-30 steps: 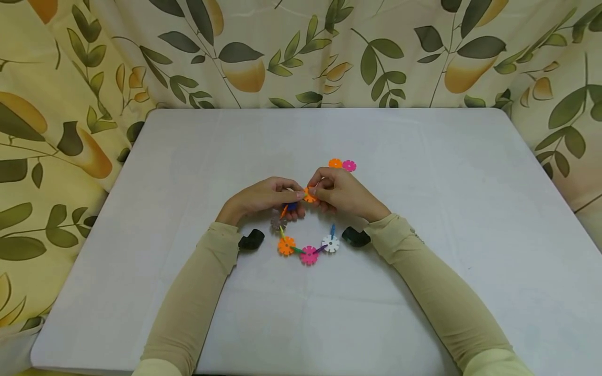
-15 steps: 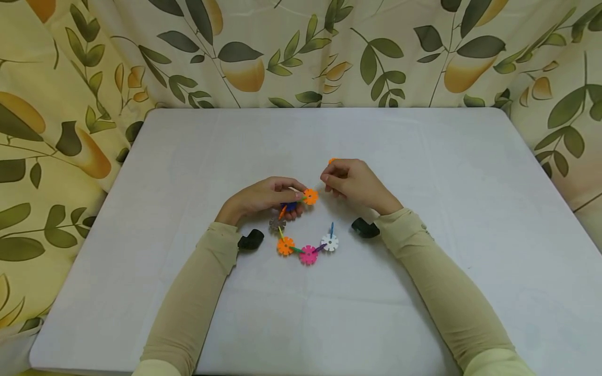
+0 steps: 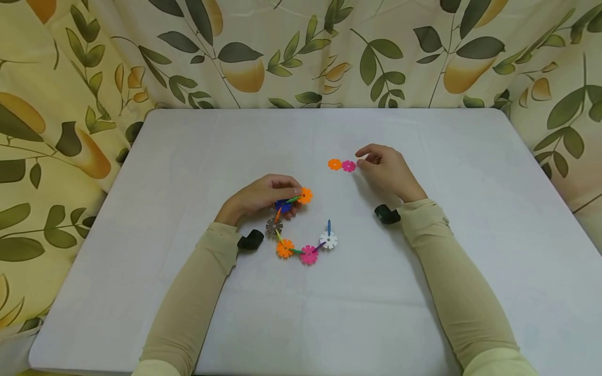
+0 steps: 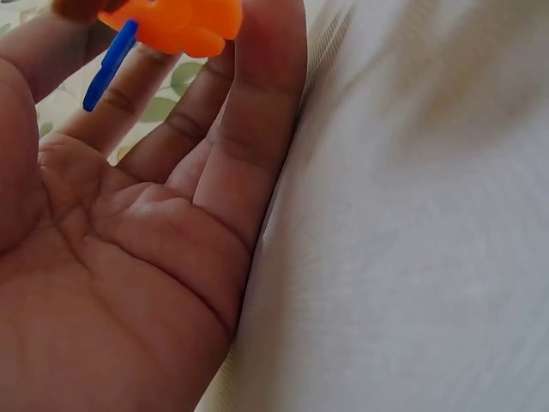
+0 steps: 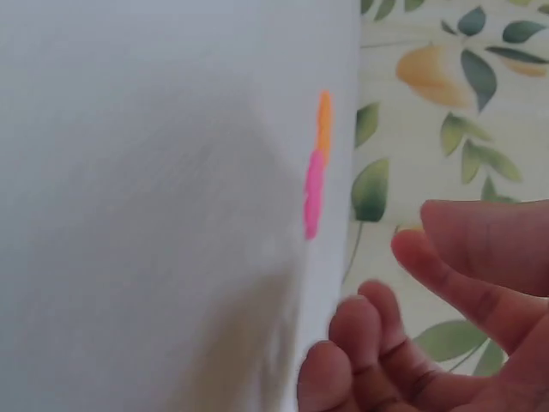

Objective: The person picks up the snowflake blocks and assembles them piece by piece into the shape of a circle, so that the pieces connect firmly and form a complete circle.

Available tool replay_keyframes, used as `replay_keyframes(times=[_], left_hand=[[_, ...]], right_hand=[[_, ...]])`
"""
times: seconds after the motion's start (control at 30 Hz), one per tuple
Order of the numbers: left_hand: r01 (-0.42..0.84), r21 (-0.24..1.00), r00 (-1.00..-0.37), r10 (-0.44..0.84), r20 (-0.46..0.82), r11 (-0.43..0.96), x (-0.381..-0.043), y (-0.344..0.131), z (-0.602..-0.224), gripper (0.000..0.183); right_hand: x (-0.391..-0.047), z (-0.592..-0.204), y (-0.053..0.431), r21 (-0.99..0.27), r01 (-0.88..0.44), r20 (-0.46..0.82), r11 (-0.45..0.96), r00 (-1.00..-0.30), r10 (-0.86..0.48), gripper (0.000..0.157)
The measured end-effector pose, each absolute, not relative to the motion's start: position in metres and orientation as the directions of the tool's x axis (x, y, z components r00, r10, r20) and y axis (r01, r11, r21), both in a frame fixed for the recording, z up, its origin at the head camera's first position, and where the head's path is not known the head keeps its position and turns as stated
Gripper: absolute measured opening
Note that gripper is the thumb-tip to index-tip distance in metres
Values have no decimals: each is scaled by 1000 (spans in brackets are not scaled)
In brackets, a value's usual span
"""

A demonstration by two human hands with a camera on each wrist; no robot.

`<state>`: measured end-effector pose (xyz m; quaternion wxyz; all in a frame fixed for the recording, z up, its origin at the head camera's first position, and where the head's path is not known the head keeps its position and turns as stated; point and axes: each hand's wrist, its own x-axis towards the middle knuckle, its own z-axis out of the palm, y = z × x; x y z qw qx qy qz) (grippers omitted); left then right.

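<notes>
A curved chain of notched, flower-shaped plastic discs lies open towards the right. My left hand (image 3: pixel 261 196) grips its upper end, the thumb over a green disc (image 3: pixel 293 199) beside a blue disc (image 3: pixel 284 207). An orange disc (image 3: pixel 306 196) sticks out past the fingertips. The chain runs on through a grey disc (image 3: pixel 274 226), another orange one and a pink disc (image 3: pixel 309 255) to a white disc (image 3: pixel 329 240) with a blue disc standing edge-on. My right hand (image 3: pixel 388 167), fingers loosely bent and holding nothing, is just right of a loose pink disc (image 3: pixel 348 166).
A loose orange disc (image 3: pixel 335 164) lies against the loose pink one, flat on the white table (image 3: pixel 423 292). Black wrist cameras (image 3: pixel 251 240) show at both cuffs. A leaf-patterned curtain (image 3: pixel 301 52) surrounds the table's back and sides.
My right hand has let go of the orange disc at the chain's end and moved right and away, beside the loose discs. The left hand keeps hold, tilting the chain's end slightly left.
</notes>
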<state>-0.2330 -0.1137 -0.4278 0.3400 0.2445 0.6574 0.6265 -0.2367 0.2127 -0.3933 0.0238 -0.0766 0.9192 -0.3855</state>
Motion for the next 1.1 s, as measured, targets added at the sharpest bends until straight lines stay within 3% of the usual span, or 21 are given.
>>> replay_keyframes(times=[0.2, 0.6, 0.8, 1.1], left_hand=[[-24, 993, -706, 701, -98, 114, -233, -112, -427, 13], [-21, 989, -767, 632, -109, 145, -232, -107, -428, 14], [-26, 985, -778, 615, -126, 170, -231, -105, -427, 14], [-61, 983, -783, 603, -156, 175, -231, -106, -429, 13]], right_hand=[[-243, -402, 215, -680, -108, -70, 725, -975, -210, 33], [-241, -407, 209, -610, -241, -9, 755, -950, -311, 37], [-240, -408, 208, -596, -235, -25, 768, -950, -311, 43], [-241, -411, 208, -586, -240, -17, 774, -951, -307, 38]])
